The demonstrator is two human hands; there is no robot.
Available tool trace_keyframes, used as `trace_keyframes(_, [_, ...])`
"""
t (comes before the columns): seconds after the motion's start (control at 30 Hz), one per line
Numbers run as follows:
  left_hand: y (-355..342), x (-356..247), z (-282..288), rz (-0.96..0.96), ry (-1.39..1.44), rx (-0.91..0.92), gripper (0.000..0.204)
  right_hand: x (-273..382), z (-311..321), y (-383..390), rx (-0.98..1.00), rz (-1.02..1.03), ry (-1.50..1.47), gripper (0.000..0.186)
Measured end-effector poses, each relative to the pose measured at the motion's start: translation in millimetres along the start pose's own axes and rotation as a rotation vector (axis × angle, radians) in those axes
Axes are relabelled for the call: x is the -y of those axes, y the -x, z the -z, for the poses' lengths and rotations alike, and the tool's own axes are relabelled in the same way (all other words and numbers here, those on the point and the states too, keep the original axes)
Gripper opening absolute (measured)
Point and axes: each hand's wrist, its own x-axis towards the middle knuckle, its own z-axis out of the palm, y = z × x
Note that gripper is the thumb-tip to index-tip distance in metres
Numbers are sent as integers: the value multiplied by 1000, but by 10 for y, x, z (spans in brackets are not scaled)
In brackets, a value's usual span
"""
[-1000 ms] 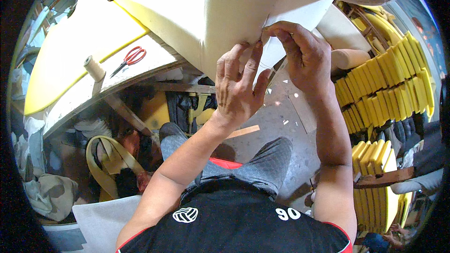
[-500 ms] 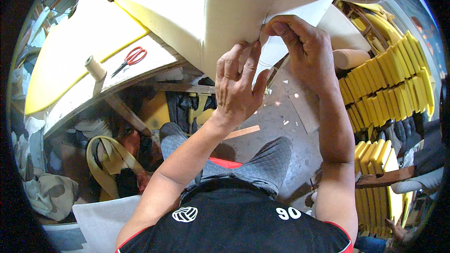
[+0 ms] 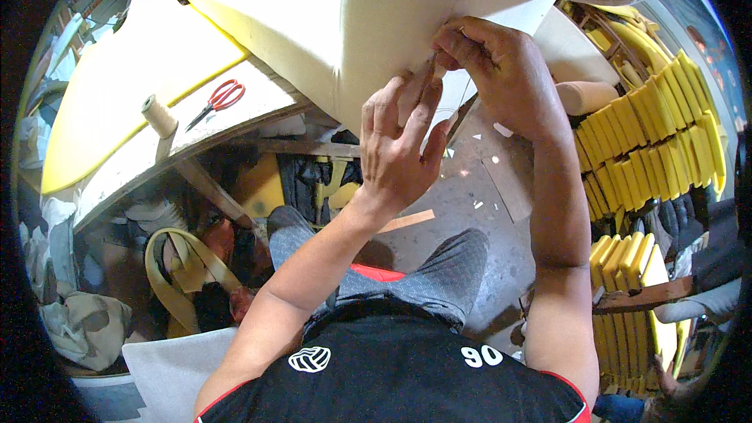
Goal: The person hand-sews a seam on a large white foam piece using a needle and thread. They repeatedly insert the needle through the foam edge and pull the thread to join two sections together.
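A large cream-white upholstered piece (image 3: 384, 16) fills the top middle, with a seam running down toward my hands. My left hand (image 3: 395, 129) lies against its lower edge, fingers stretched out and holding nothing. Just right of those fingertips, my right hand (image 3: 497, 59) is closed in a pinch at the seam. A thin needle-like piece (image 3: 462, 30) shows at its fingers, too small to make out fully. Below the right hand, a fine dark thread (image 3: 468, 92) hangs down.
On the board at left stand a thread spool (image 3: 159, 115) and red-handled scissors (image 3: 216, 102), beside a yellow-edged white panel (image 3: 117, 70). Stacked yellow foam pieces (image 3: 642, 141) line the right side. Scraps and a wooden strip (image 3: 407, 220) lie on the floor.
My right hand has shifted slightly down and turned at the wrist, still pinching beside the seam. The thread below it has changed shape. My left hand stays nearly in place.
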Motion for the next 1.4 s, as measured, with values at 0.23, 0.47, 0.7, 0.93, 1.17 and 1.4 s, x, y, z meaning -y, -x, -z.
trace_keyframes(0.23, [24, -78, 282, 593, 570, -33, 21, 18, -196, 233, -374, -19, -131, 14])
trace_keyframes(0.47, [-227, -54, 288, 958, 1223, 173, 27, -98, -229, 206, -435, 269, 179, 24])
trace_keyframes(0.7, [-311, -11, 291, 1094, 1572, 170, 20, -113, -198, 223, -387, 254, 217, 36])
trace_keyframes(0.93, [-313, 48, 80, 1008, 1435, 14, 15, -64, -225, 264, -333, 211, 215, 24])
trace_keyframes(1.17, [-290, 113, -50, 962, 1091, 30, 12, -34, -335, 610, -267, -91, -720, 32])
trace_keyframes(1.4, [40, 135, 98, 915, 787, 76, 11, 279, -294, 1406, -248, 76, -1380, 40])
